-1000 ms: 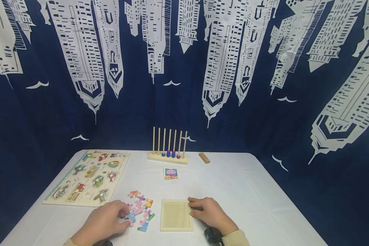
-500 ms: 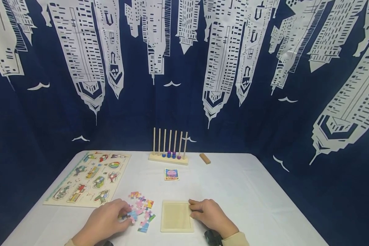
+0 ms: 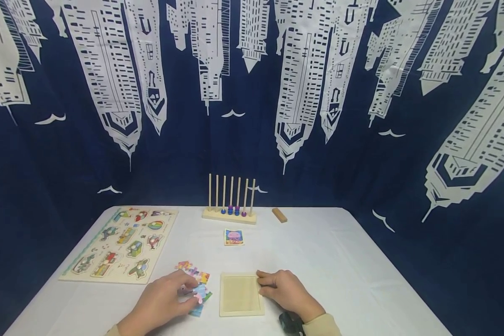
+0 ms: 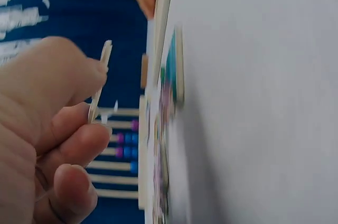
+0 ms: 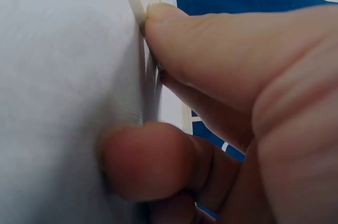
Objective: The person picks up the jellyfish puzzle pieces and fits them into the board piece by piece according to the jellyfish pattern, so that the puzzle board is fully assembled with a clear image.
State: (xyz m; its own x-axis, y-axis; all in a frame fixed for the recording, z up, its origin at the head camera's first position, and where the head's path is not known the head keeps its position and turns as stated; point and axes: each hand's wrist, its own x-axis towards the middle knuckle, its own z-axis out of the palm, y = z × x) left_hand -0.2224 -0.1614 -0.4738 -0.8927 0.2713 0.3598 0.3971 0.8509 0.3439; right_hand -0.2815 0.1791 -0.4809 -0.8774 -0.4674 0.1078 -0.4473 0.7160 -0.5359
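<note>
My left hand [image 3: 161, 298] pinches a light blue and pink jigsaw piece [image 3: 199, 291] between thumb and fingers. In the left wrist view that jigsaw piece [image 4: 105, 55] is raised off the table, its thin edge showing. Loose jigsaw pieces [image 3: 196, 311] lie just under and beyond this hand, partly hidden by it. To their right is a square wooden puzzle tray [image 3: 242, 313] with a raised rim and bare inside. My right hand [image 3: 287, 290] holds the tray's right edge, with the thumb [image 5: 163, 23] against the rim in the right wrist view.
A knobbed picture puzzle board [image 3: 138, 273] lies at the left. Behind the tray are a small picture card [image 3: 234, 237], a pegged bead stand [image 3: 228, 216] and a wooden block [image 3: 279, 215]. A dark blue curtain [image 3: 252, 154] hangs past the white table's [image 3: 340, 261] far edge.
My left hand has lifted the blue and pink piece and carried it right, over the other pieces towards the tray. The right hand and the tray have stayed in place.
</note>
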